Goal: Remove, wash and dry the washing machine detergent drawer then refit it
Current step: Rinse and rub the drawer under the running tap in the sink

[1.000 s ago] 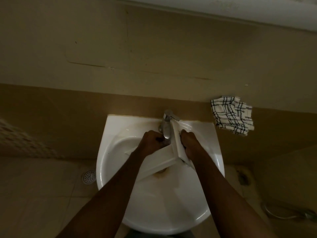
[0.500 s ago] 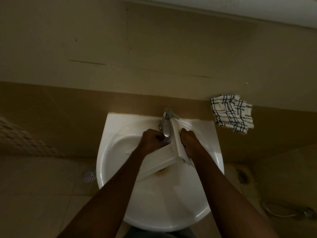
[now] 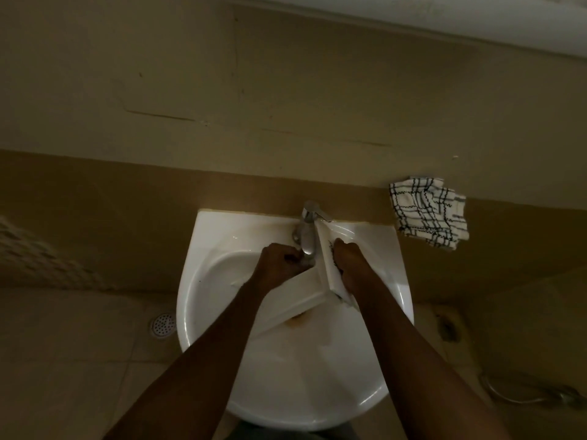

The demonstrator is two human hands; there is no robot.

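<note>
The white detergent drawer [image 3: 301, 296] lies across the white basin [image 3: 203, 281], its front panel turned up and to the right under the chrome tap [image 3: 307, 231]. My left hand [image 3: 281, 260] is curled over the drawer's body just below the tap spout. My right hand [image 3: 347, 260] grips the front panel from the right side. A checked cloth [image 3: 428, 212] hangs on the wall to the right of the basin. The room is dim, and I cannot make out running water.
The basin stands against a tan wall. A round floor drain [image 3: 162, 324] sits in the tiled floor to its left. At the lower right a hose with a spray head [image 3: 540, 393] lies on the floor.
Both hands stay on the drawer under the tap, and the drawer has hardly moved. The view has shifted slightly.
</note>
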